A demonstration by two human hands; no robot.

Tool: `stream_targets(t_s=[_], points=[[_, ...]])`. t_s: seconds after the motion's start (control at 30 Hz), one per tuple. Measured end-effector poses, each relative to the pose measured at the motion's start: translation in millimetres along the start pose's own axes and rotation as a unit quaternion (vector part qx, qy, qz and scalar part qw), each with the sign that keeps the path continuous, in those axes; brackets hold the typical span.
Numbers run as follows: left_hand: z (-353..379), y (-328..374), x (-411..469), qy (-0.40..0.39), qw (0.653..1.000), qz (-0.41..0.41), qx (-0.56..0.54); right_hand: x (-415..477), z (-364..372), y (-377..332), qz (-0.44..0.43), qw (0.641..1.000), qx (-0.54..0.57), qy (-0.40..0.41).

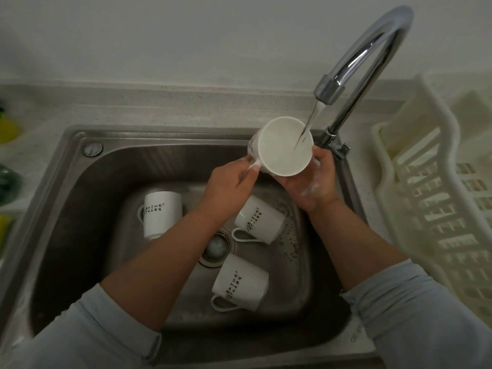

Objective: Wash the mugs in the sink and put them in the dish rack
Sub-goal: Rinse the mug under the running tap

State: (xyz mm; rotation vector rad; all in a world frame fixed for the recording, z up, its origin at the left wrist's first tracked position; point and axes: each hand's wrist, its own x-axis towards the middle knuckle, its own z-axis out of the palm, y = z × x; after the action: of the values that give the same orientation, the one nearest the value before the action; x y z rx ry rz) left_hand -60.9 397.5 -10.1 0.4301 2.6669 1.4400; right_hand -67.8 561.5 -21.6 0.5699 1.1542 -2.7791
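Observation:
I hold a white mug under the running tap, its mouth turned up toward me, and water streams into it. My left hand grips the mug's handle. My right hand, flecked with soap foam, cups the mug from below and the right. Three more white mugs with black lettering lie on their sides in the steel sink: one at the left, one in the middle, one nearer me. A cream plastic dish rack stands to the right of the sink.
The drain strainer sits between the lying mugs. Soap suds dot the sink floor at the right. Yellow and green items sit on the counter at the far left edge. A speckled counter and a plain wall run behind the sink.

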Motion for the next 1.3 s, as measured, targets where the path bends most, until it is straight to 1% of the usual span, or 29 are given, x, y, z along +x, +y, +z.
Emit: stream_targets(t_s=[0.1,0.2,0.3,0.43,0.53,0.77,0.87,0.97,1.07,1.13,1.2,1.27,1.3], points=[[11.4,-6.7,0.5,0.008,0.996,-0.015,-0.089,-4.7,-3.5,-2.8,-0.036,0.998,-0.052,0.024],[19.3,-11.5,3.2,-0.003,0.992,-0.023,-0.124,-11.7,-3.9,-7.7,-0.083,0.991,-0.101,0.024],[25.6,-8.2,5.4,-0.017,0.985,-0.027,-0.169,-15.7,-9.0,-10.6,-0.104,0.984,-0.126,0.065],[34.6,-4.2,6.4,-0.045,0.963,-0.057,-0.259,-25.5,-14.9,-14.7,-0.132,0.972,-0.175,0.082],[42.3,-6.2,5.5,-0.075,0.939,-0.081,-0.327,-36.2,-14.2,-16.8,-0.159,0.961,-0.202,0.106],[55.6,-5.6,-8.2,-0.130,0.911,-0.119,-0.374,-54.0,-29.4,-7.2,-0.179,0.922,-0.287,0.190],[51.4,-4.8,-16.2,-0.149,0.914,-0.140,-0.350,-59.6,-37.3,-0.9,-0.165,0.909,-0.320,0.211],[42.9,-7.5,-24.3,-0.176,0.922,-0.163,-0.305,-60.2,-43.6,6.9,-0.130,0.899,-0.360,0.212],[33.9,-6.8,-30.2,-0.178,0.929,-0.190,-0.263,-60.9,-46.2,12.7,-0.047,0.903,-0.385,0.184],[25.0,-2.0,-31.1,-0.168,0.939,-0.215,-0.209,-61.0,-47.9,17.2,0.016,0.907,-0.390,0.157],[16.9,2.9,-30.4,-0.172,0.955,-0.207,-0.121,-61.4,-46.8,24.3,0.074,0.908,-0.391,0.130],[10.9,9.9,-29.5,-0.171,0.968,-0.183,-0.019,-60.2,-47.3,32.8,0.127,0.924,-0.347,0.101],[10.3,12.0,-29.2,-0.155,0.973,-0.173,-0.002,-59.1,-47.5,36.9,0.149,0.933,-0.315,0.085]])
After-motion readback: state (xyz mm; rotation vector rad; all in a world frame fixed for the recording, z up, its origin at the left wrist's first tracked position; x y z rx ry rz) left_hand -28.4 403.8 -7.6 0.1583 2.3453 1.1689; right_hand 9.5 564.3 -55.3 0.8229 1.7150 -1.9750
